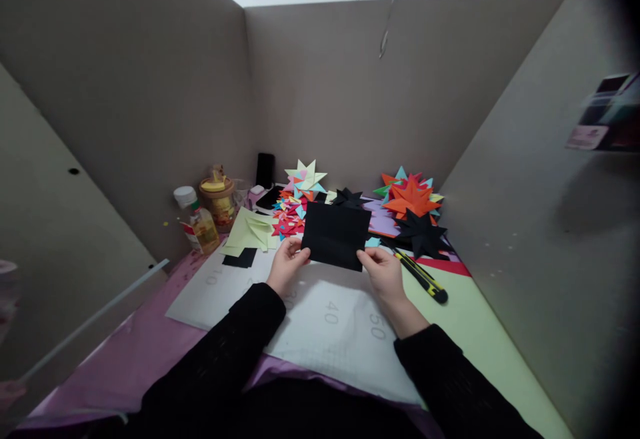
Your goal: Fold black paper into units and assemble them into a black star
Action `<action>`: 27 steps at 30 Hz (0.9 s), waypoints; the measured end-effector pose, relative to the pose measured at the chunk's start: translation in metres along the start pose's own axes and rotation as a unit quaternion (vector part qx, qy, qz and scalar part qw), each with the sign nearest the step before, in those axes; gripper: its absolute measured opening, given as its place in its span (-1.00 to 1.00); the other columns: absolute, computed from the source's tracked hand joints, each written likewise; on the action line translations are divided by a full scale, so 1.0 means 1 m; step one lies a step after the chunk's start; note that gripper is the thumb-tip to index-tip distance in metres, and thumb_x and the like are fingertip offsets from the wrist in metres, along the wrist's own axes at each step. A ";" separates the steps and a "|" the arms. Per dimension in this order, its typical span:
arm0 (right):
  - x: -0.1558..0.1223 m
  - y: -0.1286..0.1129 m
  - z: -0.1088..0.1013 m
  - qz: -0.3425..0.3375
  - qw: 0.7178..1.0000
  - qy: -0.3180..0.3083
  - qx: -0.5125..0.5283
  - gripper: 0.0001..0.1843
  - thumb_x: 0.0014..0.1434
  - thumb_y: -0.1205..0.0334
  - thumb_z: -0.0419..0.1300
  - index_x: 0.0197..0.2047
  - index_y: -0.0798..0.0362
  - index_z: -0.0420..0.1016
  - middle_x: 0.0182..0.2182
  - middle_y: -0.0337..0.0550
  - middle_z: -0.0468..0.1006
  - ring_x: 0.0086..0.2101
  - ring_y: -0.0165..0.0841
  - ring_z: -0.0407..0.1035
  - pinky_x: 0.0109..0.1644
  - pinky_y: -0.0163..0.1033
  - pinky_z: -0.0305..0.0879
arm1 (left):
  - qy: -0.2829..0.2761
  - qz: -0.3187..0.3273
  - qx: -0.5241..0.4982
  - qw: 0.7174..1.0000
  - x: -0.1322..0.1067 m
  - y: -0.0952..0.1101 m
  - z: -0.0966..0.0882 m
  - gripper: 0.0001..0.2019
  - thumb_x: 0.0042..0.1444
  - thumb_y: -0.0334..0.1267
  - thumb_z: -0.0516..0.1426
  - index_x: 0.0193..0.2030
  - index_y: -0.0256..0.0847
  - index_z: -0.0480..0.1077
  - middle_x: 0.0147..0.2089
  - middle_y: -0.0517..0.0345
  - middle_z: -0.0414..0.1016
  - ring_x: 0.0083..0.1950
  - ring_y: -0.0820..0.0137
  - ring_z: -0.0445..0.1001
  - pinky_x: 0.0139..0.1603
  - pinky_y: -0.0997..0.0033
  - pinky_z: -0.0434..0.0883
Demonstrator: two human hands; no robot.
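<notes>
At the far left, a thin pale rod runs slantwise over the purple cloth that covers that side of the surface. Behind it, near the cardboard wall, stand a small bottle with a white cap and a jar with a cork-coloured lid, just beside each other. To their right lie folded pale green papers, with a small black scrap touching their near edge. A dark phone leans upright against the back wall. A white mat printed with grey numbers lies under both forearms. The left hand holds the lower left corner of a black paper sheet, its fingers closed on the edge in a pinch. The sheet is lifted above the mat, tilted up toward the camera, in the middle of the surface and in front of a heap of small coloured paper stars. The right hand grips the sheet's lower right corner, its fingers also closed on the paper. Just to the right of that hand lies a yellow and black cutter knife, pointing away to the near right. Behind it rests a black paper star, and behind that an orange star on a heap of others. A pale green sheet covers the right side of the surface up to the right cardboard wall.
</notes>
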State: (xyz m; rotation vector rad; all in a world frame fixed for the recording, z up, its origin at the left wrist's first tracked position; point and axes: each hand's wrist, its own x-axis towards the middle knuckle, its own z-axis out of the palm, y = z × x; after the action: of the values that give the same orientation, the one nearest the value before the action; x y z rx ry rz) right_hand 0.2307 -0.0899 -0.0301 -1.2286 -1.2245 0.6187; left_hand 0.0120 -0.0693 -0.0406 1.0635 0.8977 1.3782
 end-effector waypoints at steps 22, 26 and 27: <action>-0.002 0.005 0.003 -0.001 1.000 0.012 0.026 -0.78 -0.03 0.16 0.25 -0.58 0.06 0.36 -0.61 -0.28 0.33 -0.52 -0.40 0.18 -0.43 -0.29 0.13 | 0.069 -0.018 0.026 0.997 0.004 -0.006 -0.002 -0.61 -0.22 -0.08 0.34 -0.56 -0.22 0.21 -0.59 0.33 0.31 -0.56 0.54 0.36 -0.48 0.52 0.36; -0.001 0.003 0.003 0.009 0.999 0.007 0.045 -0.78 -0.05 0.16 0.27 -0.59 0.06 0.37 -0.62 -0.29 0.33 -0.52 -0.41 0.18 -0.42 -0.29 0.13 | 0.061 -0.023 0.015 0.998 0.005 -0.008 -0.003 -0.66 -0.17 -0.11 0.33 -0.40 -0.22 0.29 -0.60 0.39 0.30 -0.57 0.56 0.34 -0.45 0.54 0.37; -0.001 0.003 0.003 0.013 0.999 0.006 0.052 -0.77 -0.06 0.16 0.28 -0.60 0.06 0.36 -0.63 -0.30 0.32 -0.53 -0.41 0.17 -0.43 -0.29 0.12 | 0.054 -0.028 0.012 0.998 0.005 -0.008 -0.003 -0.65 -0.17 -0.12 0.33 -0.33 -0.22 0.32 -0.59 0.38 0.33 -0.56 0.56 0.35 -0.44 0.54 0.37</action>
State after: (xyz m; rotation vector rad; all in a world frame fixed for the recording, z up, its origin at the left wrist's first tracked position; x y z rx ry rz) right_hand 0.2283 -0.0889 -0.0331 -1.1614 -1.1537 0.6833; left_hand 0.0116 -0.0633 -0.0488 0.9817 1.0184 1.3924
